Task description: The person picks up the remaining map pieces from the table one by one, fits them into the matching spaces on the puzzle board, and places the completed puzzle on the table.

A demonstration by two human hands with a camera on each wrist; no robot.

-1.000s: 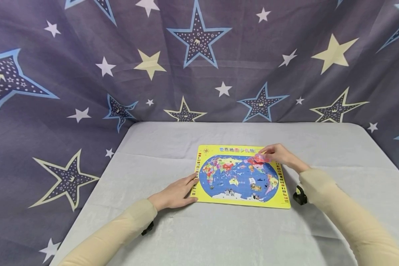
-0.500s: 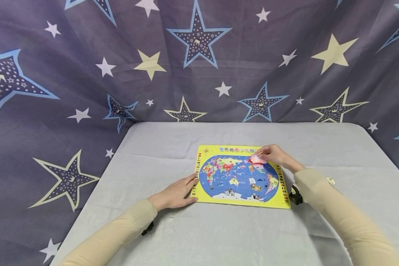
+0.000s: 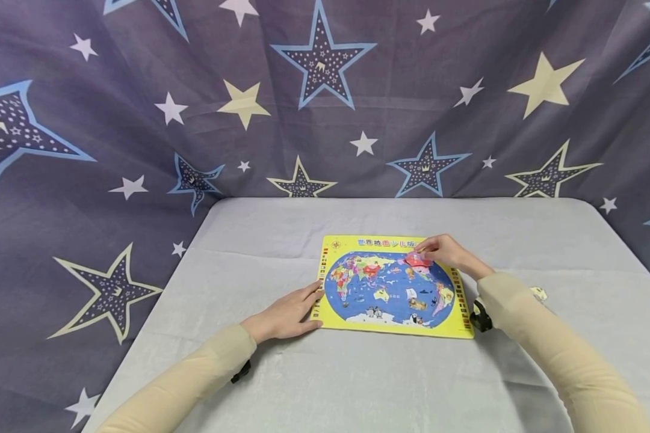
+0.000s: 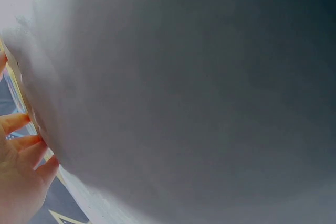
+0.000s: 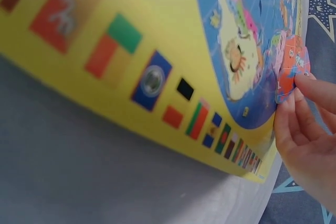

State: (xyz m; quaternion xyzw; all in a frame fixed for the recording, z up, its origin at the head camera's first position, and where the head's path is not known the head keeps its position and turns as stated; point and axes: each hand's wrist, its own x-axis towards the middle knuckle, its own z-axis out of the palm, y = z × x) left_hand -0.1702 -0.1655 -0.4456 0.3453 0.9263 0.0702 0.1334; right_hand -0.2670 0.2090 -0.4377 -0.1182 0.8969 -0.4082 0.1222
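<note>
A yellow-edged world map puzzle board (image 3: pixel 330 323) lies flat on the table. Over the map's upper right part, my right hand (image 3: pixel 448 249) pinches a red and pink puzzle piece (image 3: pixel 418 260) between thumb and fingers. The right wrist view shows that red piece (image 5: pixel 290 65) at the far part of the board; whether it sits flush in the map cannot be told. My left hand (image 3: pixel 284 313) rests at the board's left edge, fingers extended and touching the rim. In the left wrist view, the fingertips of the left hand (image 4: pixel 23 169) meet the board's edge.
A small pale yellow puzzle piece (image 3: pixel 539 293) lies on the table beyond my right forearm, partly hidden by the sleeve. Grey cloth covers the table (image 3: pixel 357 385). A star-patterned curtain (image 3: pixel 357 90) hangs behind and at the sides.
My right hand has moved slightly left with the red puzzle piece, and the piece's tilt has changed. The pale piece by the forearm has come into view. My left hand has stayed put.
</note>
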